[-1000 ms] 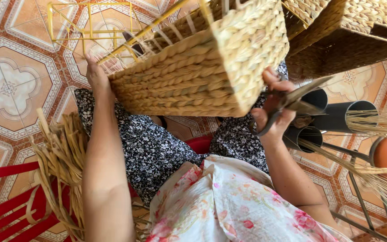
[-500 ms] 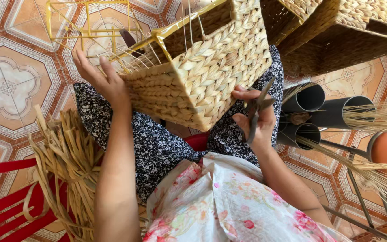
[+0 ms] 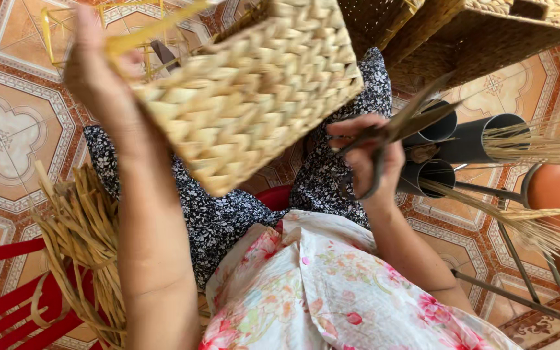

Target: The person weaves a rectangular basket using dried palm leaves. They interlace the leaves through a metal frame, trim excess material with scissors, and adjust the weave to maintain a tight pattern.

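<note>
Seated over a patterned tile floor (image 3: 8, 129), a person in a floral top and dark flowered trousers works with both hands raised above the lap. Nearest, by the left leg, a bundle of dry straw strands (image 3: 82, 240) lies across a red frame (image 3: 8, 324). The right hand (image 3: 367, 159) is closed around the handles of a pair of scissors (image 3: 390, 133), fingers through the loops, blades pointing up and to the right, just beside the lower right corner of a woven straw basket (image 3: 254, 84). The left hand (image 3: 102, 71) grips that basket by its left rim, fingers curled over the edge, holding it tilted in the air above the knees. Beyond the scissors stand dark tubes (image 3: 481, 133) with loose straw across them; more woven baskets (image 3: 487, 32) fill the top right.
</note>
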